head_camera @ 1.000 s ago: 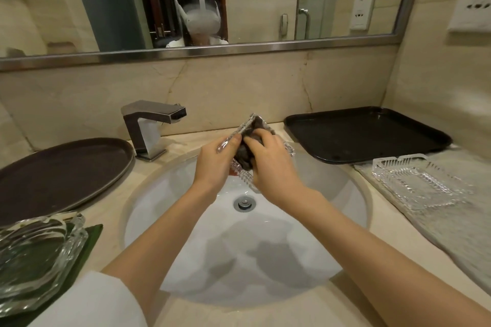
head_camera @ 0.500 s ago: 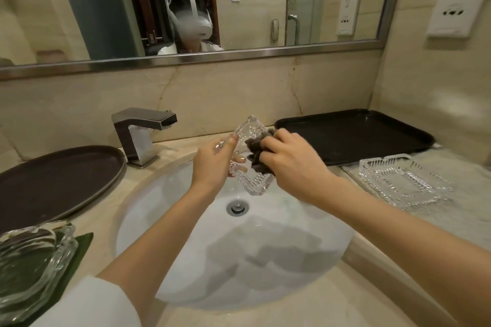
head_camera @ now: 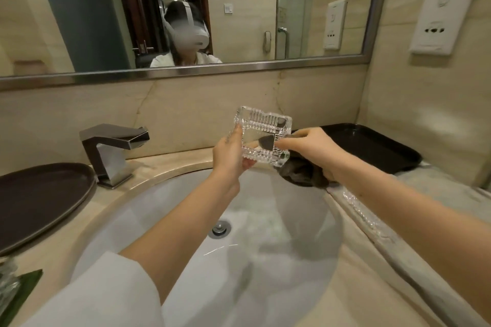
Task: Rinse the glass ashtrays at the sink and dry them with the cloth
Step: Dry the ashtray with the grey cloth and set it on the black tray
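Gripped at its left edge by the left hand, thumb on the rim and fingers curled behind: a square glass ashtray, raised upright above the back rim of the white sink, open side toward the camera. Pinched at the right edge by the right hand, with a dark cloth bunched beneath and a corner visible through the glass. Clear, ribbed walls, beaded lower rim. Faucet left, black tray right, mirror above.
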A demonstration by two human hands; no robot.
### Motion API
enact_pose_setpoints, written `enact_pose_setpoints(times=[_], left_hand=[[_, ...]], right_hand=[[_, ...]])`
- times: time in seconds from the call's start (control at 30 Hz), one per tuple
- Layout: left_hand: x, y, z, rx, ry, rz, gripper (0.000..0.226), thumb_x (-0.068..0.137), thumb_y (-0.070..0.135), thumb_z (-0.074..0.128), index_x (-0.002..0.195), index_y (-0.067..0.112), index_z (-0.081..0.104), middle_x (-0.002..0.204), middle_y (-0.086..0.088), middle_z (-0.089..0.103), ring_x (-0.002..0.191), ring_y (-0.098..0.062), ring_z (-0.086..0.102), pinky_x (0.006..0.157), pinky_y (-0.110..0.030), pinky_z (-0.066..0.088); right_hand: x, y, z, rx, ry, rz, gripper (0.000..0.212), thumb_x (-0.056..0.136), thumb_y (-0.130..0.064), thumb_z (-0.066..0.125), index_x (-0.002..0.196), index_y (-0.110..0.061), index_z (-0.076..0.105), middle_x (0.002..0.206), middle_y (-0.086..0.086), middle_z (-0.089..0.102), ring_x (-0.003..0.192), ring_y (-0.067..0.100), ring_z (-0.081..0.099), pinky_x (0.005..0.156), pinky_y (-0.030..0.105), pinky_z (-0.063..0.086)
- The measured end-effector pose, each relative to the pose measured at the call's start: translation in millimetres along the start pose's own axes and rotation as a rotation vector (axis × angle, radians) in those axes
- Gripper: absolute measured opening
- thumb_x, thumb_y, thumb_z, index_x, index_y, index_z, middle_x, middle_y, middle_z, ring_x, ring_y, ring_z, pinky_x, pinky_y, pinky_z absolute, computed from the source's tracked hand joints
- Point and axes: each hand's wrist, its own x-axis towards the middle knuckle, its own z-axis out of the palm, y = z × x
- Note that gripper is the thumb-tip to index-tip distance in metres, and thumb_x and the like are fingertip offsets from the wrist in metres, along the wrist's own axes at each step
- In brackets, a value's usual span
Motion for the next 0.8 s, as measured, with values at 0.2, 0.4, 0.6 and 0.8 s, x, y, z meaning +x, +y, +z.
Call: enact_pose_setpoints(times=[0.2, 0.4, 0.6, 0.8], left_hand=[[44.9, -13.1, 47.5, 0.226, -0.181, 0.071, 0.058, 0.090, 0.034, 0.059, 0.140, 0.018, 0.034, 0.134, -0.003, 0.048, 0.117, -0.022, 0.053, 0.079, -0.029, 0.051], [99.3, -32.3, 47.9, 0.750, -0.407, 0.278, 0.032, 0.076, 0.036, 0.074, 0.107, 0.030, 0.067, 0.101, 0.007, 0.072, 0.095, -0.012, 0.067, 0.083, -0.028, 0.052], [125.5, -56.6, 41.0, 1.061, -0.372, 0.231, 0.071, 0.042, 0.081, 0.058, 0.093, 0.034, 0.074, 0.081, 0.008, 0.074, 0.085, -0.022, 0.068, 0.079, -0.043, 0.055], [131.1, -55.7, 35.3, 1.180, -0.319, 0.280, 0.048, 0.066, 0.069, 0.064, 0.096, 0.033, 0.073, 0.058, 0.011, 0.057, 0.087, -0.024, 0.066, 0.075, -0.034, 0.048]], right_hand=[[67.6, -10.9, -47.2, -0.401, 0.142, -0.047, 0.017, 0.075, -0.023, 0.068, 0.074, -0.008, 0.060, 0.063, 0.008, 0.063, 0.062, 0.025, 0.069, 0.066, 0.039, 0.057], [135.4, 8.2, -74.0, -0.571, 0.076, -0.057, 0.042, 0.079, -0.021, 0.065, 0.111, 0.006, 0.062, 0.083, 0.012, 0.061, 0.071, 0.018, 0.051, 0.067, 0.034, 0.047], [166.4, 38.2, -62.2, -0.672, -0.056, 0.015, 0.031, 0.080, -0.025, 0.065, 0.099, 0.000, 0.066, 0.080, 0.007, 0.055, 0.067, 0.016, 0.049, 0.056, 0.027, 0.037], [178.5, 46.5, -56.5, -0.611, -0.051, 0.025, 0.034, 0.080, -0.025, 0.066, 0.098, 0.003, 0.067, 0.077, 0.006, 0.056, 0.066, 0.016, 0.049, 0.056, 0.027, 0.038]])
